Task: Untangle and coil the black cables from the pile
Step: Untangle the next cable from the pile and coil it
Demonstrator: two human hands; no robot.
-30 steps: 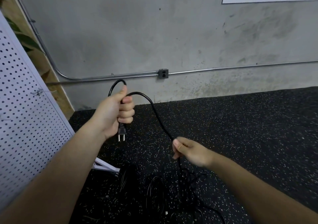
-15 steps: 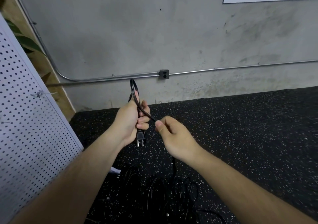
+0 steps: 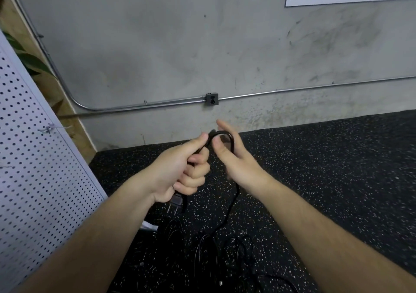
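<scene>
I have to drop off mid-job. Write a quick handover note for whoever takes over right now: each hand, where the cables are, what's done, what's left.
Left hand: fist grips the black cable just above its plug, which hangs below the fist.
Right hand: open, fingers straight; the cable's loop arches over it between thumb and fingers.
Cable: runs down from the right hand to the pile on the speckled floor mat.
Done: plug end freed, first loop forming.
Left: draw the rest from the pile, finish the coil, then probably the other cables.
</scene>
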